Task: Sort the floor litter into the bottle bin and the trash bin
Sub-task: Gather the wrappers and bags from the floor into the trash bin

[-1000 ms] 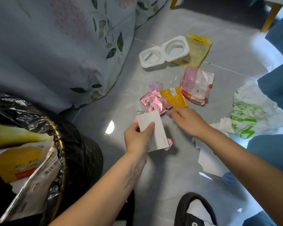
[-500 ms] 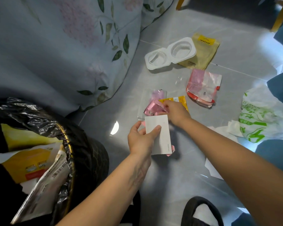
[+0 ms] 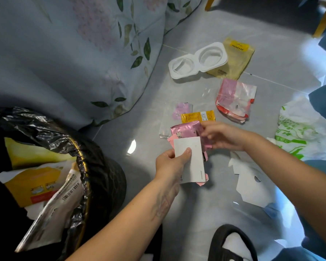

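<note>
My left hand point(image 3: 172, 162) pinches a white card point(image 3: 191, 161) with pink paper scraps behind it, low over the grey floor. My right hand point(image 3: 223, 136) grips a shiny pink foil wrapper point(image 3: 185, 130) and holds it against the top of that stack. Just beyond lie an orange sachet point(image 3: 197, 116) and a clear bag with a pink print point(image 3: 179, 112). The trash bin point(image 3: 90, 166), lined with a black bag, stands at the lower left and holds yellow and white packaging.
On the floor lie a white two-cup plastic tray point(image 3: 198, 60), a yellow pouch point(image 3: 235, 57), a pink-and-red plastic bag point(image 3: 234, 99), a white-and-green shopping bag point(image 3: 299, 132) and white paper point(image 3: 250, 183). A floral bedsheet point(image 3: 73, 53) hangs at left. My shoe point(image 3: 231, 243) is at the bottom.
My right hand reached to the pink foil wrapper, took hold of it and drew it back onto the stack in my left hand. The orange sachet is now uncovered.
</note>
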